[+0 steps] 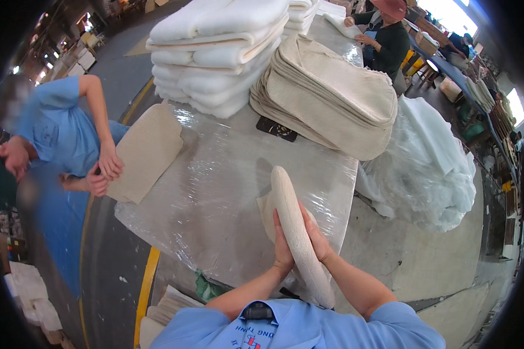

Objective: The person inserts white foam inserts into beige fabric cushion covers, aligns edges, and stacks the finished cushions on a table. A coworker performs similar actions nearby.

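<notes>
A padded beige cushion point(298, 232) with rounded ends stands on edge in front of me, its long side running away from my body. My left hand point(282, 247) presses flat against its left face, and my right hand point(316, 235) presses on the opposite face, so the cushion is squeezed between them. Part of a beige fabric piece point(265, 212) shows behind the cushion on the plastic-covered table point(215, 192). Farther off lies a tall pile of beige cushion covers point(337, 87), with a flat black patterned square point(276, 128) by its near left edge.
Folded white batting point(215, 35) is stacked at the table's far side. At the left, a co-worker in blue point(64, 122) handles a beige cover point(148, 151). Another person point(387, 43) works at the far right. A plastic-wrapped white bundle point(425, 168) stands beside the table's right edge.
</notes>
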Motion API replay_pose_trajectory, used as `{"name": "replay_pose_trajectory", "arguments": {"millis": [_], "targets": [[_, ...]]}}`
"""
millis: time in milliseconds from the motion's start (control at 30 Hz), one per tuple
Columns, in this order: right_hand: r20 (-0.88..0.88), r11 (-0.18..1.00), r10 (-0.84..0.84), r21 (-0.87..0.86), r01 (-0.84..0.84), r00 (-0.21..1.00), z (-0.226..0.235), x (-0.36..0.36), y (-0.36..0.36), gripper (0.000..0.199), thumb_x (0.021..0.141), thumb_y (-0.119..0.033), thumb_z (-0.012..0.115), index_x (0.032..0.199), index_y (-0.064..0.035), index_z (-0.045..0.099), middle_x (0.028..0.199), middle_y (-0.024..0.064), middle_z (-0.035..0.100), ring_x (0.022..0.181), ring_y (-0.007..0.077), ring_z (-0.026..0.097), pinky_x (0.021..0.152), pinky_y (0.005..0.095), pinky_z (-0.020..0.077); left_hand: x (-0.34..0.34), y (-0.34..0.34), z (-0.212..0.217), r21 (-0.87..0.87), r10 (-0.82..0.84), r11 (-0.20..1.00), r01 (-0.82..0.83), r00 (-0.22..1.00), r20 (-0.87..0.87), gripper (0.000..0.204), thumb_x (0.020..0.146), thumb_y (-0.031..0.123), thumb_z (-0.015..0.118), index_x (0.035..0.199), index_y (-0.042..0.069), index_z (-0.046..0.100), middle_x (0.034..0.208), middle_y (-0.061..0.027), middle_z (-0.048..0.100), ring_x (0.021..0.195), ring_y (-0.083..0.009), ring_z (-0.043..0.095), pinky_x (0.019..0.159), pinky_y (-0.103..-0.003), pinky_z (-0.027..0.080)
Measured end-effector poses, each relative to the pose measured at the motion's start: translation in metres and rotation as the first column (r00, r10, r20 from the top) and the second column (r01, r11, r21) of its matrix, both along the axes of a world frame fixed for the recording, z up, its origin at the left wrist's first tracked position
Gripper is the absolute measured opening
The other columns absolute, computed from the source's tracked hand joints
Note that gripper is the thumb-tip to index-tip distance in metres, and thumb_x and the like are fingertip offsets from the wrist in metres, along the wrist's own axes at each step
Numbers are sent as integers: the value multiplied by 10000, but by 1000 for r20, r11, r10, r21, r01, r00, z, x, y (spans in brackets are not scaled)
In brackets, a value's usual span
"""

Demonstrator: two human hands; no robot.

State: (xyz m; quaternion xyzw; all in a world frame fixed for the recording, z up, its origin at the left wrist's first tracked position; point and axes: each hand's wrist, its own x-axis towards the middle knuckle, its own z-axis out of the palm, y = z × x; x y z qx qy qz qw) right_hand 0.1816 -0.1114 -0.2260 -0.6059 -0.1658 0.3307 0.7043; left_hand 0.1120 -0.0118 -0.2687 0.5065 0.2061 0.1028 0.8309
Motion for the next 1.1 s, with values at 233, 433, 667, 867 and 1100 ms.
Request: {"name": "replay_pose_trajectory", "arguments": {"millis": [233,433,667,867,1100], "targets": [[65,993,-82,-77,86,995,-83,-1,2,716,1148,-518,285,1690,-52,253,1750,136,270,1624,266,216,1313,395,156,-7,8,-39,393,-124,901,186,976,-177,721,1071,434,584,1604,34,309,1511,-171,485,1389,-284,504,1175,-416,408],[23,972,-107,-209,110,994,-64,14,0,576,1154,-402,423,1559,-1,497,1555,149,565,1472,250,478,1239,391,329,3,64,-46,144,-104,981,134,974,-199,603,1080,480,519,1520,68,516,1491,-130,596,1380,-282,565,1152,-404,436],[-25,818,-535,-263,511,844,-39,-68,-155,395,1133,-248,525,1421,-4,639,1341,95,696,1212,161,631,1048,345,499,95,107,79,404,-132,906,123,991,-5,690,1102,547,432,1606,86,333,1649,-125,357,1540,-312,275,1260,-426,240],[189,853,-326,-364,374,926,-5,-192,-191,519,1002,-218,684,1468,-14,585,1460,150,628,1301,258,612,1079,386,500,163,145,52,413,-352,842,347,934,-66,304,996,286,577,1021,27,735,1009,-88,674,996,-236,617,950,-344,464],[509,792,-242,-388,471,826,21,-209,-168,613,945,-215,738,1519,-103,553,1483,135,611,1382,352,560,1134,443,486,198,120,52,-35,-309,951,307,946,-97,218,904,265,603,809,69,617,783,-108,642,794,-265,644,782,-399,543]]}}
